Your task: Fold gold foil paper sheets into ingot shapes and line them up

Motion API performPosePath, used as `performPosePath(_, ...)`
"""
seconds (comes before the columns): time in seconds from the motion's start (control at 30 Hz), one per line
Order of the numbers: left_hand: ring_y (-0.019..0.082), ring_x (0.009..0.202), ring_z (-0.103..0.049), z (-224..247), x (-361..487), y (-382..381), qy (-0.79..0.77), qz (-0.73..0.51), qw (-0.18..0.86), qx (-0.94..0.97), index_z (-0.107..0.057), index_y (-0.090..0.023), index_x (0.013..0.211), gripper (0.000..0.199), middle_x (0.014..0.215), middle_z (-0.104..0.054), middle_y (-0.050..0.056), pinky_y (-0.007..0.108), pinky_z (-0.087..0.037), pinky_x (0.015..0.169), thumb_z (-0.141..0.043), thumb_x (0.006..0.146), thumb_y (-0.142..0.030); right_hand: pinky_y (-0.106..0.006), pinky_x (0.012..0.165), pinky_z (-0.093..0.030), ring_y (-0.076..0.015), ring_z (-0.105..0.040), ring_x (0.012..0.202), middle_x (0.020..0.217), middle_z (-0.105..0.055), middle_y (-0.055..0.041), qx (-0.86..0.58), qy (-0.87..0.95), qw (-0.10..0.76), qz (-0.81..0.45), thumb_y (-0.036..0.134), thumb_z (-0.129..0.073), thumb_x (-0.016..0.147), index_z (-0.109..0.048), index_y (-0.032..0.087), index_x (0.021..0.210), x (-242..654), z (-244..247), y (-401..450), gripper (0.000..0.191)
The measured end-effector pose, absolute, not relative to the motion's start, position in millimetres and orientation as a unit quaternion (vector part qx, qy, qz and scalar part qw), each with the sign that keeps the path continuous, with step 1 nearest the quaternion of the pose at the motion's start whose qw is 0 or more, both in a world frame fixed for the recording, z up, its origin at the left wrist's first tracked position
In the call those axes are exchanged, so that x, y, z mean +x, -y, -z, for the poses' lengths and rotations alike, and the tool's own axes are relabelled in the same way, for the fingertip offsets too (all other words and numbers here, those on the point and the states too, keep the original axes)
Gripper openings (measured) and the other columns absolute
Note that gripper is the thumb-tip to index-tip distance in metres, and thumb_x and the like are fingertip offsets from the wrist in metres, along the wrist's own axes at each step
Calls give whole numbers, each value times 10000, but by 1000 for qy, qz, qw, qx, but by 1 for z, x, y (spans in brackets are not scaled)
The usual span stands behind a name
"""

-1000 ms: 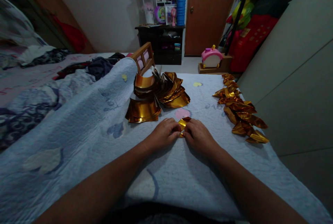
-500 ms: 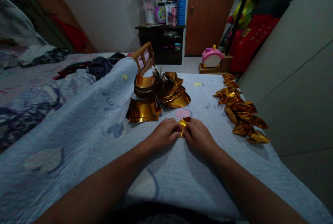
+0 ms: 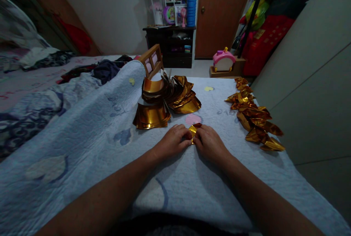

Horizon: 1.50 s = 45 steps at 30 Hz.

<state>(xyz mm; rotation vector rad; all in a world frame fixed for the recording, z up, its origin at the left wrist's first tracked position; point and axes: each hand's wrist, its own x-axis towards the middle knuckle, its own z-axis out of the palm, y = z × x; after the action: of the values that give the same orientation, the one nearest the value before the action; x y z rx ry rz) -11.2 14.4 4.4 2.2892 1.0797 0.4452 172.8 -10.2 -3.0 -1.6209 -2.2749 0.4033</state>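
Between my two hands, low over the bed cover, is a small piece of shiny gold foil paper [image 3: 193,129], partly folded. My left hand [image 3: 175,140] pinches its left side, thumb pointing inward. On the other side my right hand [image 3: 208,140] grips the foil with curled fingers that cover much of it. Beyond my left hand lie fanned stacks of curved gold foil sheets [image 3: 152,114]. Several folded gold foil pieces [image 3: 253,117] form a row along the right side of the bed.
A pale blue quilted cover [image 3: 208,199] spreads under everything, with a raised ridge on the left. A small wooden rail [image 3: 152,60] stands behind the stacks. To the right rises a pale cabinet side [image 3: 309,93]. Clothes [image 3: 106,70] lie at the far left.
My left thumb has shifted slightly along the lower edge of the foil. Both hands otherwise stay in place, and the stacks and folded pieces have not moved.
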Motion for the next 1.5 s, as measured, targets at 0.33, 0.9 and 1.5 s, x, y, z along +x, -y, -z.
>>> performPosePath(0.33,219,949,-568,-4,-10,-13,-407,-172,281,852,-671,-178,910,63,926,-642,46,337,-427,865,-702,859,-197,-316,808,-400,-219,-584,898,915,-650,-93,-568,796,157,-139,174,-555,916,-665,155,864,172,3,9,123)
performPosePath(0.9,219,950,-568,-6,-9,-12,-415,-170,279,849,-660,-185,908,56,923,-641,45,352,-436,875,-679,867,-217,-317,810,-390,-217,-576,909,940,-652,-91,-573,792,148,-145,186,-565,911,-673,161,881,172,1,9,115)
performPosePath(1.5,221,932,-559,-4,-6,-12,-421,-167,263,852,-623,-179,892,65,920,-635,46,347,-422,850,-665,881,-228,-317,794,-361,-213,-550,900,945,-641,-79,-577,791,143,-141,174,-565,920,-645,169,877,171,0,11,91)
